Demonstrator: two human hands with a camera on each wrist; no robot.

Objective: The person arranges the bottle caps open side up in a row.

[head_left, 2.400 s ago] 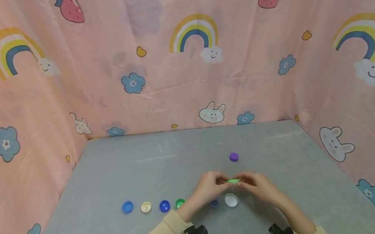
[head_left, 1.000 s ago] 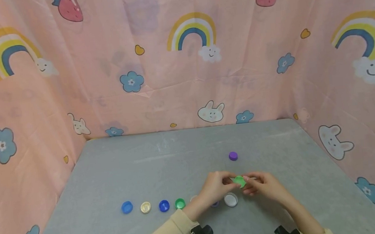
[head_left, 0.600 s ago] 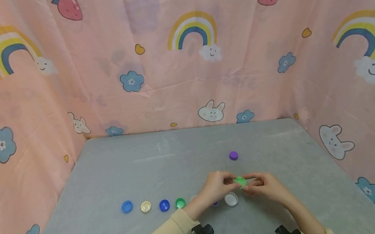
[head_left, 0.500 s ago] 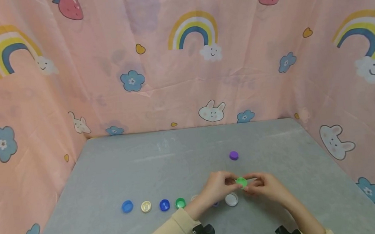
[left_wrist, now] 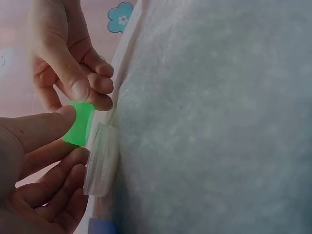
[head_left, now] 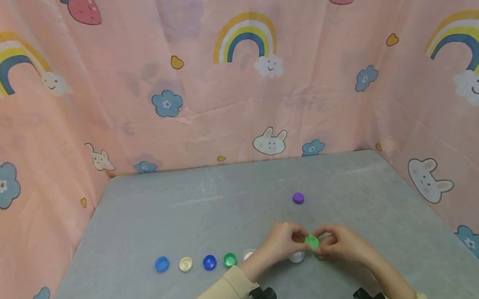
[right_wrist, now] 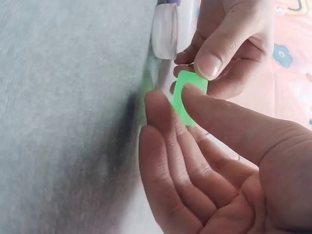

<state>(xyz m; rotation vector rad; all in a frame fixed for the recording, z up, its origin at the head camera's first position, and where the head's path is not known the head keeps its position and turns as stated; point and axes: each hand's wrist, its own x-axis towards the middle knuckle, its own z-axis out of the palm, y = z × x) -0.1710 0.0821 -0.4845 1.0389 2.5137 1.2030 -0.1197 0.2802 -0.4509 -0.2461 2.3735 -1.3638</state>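
Observation:
A bright green bottle cap point(head_left: 312, 243) is held up between both hands, its round face turned to the head camera. My left hand point(head_left: 285, 240) pinches it from the left with thumb and fingers. From the other side my right hand point(head_left: 342, 243) also grips its rim. In the left wrist view the green cap point(left_wrist: 79, 124) appears edge-on, with the left thumb on it. In the right wrist view the right thumb presses the green cap point(right_wrist: 189, 96). A white cap point(head_left: 297, 257) lies just below, partly covered by my left hand.
On the grey table point(head_left: 194, 220), left of the hands, a row holds a blue cap point(head_left: 161, 264), a cream cap point(head_left: 186, 264), a dark blue cap point(head_left: 209, 262), a green cap point(head_left: 229, 260) and a partly hidden whitish cap point(head_left: 248, 253). Farther back lies a purple cap point(head_left: 298, 198).
The green cap has turned from edge-on to face the head camera. Both hands have moved with it slightly right and nearer the person, over the white cap. The other caps have stayed put.

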